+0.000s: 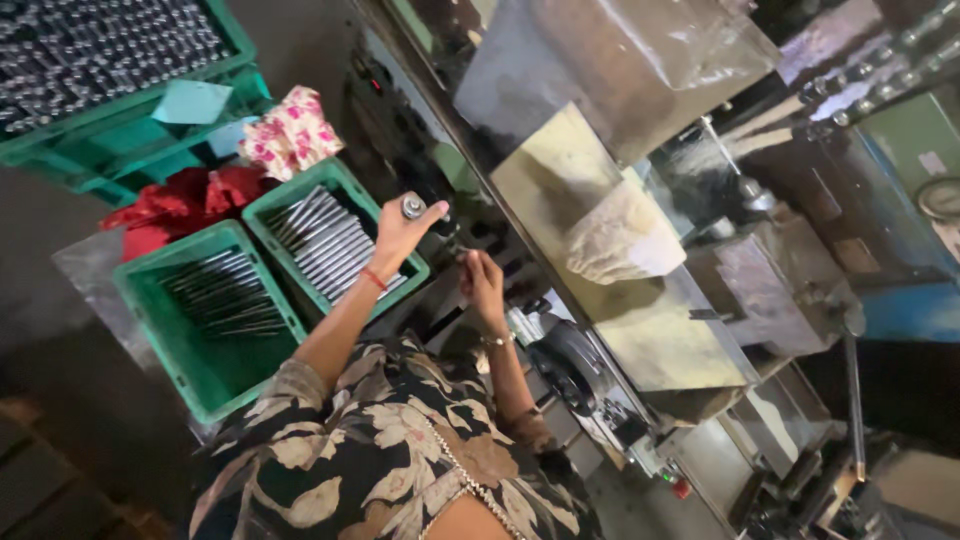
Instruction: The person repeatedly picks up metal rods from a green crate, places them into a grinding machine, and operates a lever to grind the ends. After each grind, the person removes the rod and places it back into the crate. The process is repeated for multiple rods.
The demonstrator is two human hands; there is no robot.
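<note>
My left hand (402, 232) is raised over a green crate (345, 180) of long metal rods (325, 240) and grips a short metal cylinder (413, 207) by its end. A red thread circles that wrist. My right hand (483, 284), wearing a bracelet, is curled against the dark front of a machine (560, 360); whether it grips a part there is hidden. Both arms come out of floral sleeves at the bottom.
A second green crate (170, 345) holding a few rods stands to the left. Another crate (120, 120) packed with rod ends sits at the top left. Red cloth (190, 200) and floral cloth (290, 130) lie between them. A pale rag (625, 240) rests on the machine's metal bed (650, 340).
</note>
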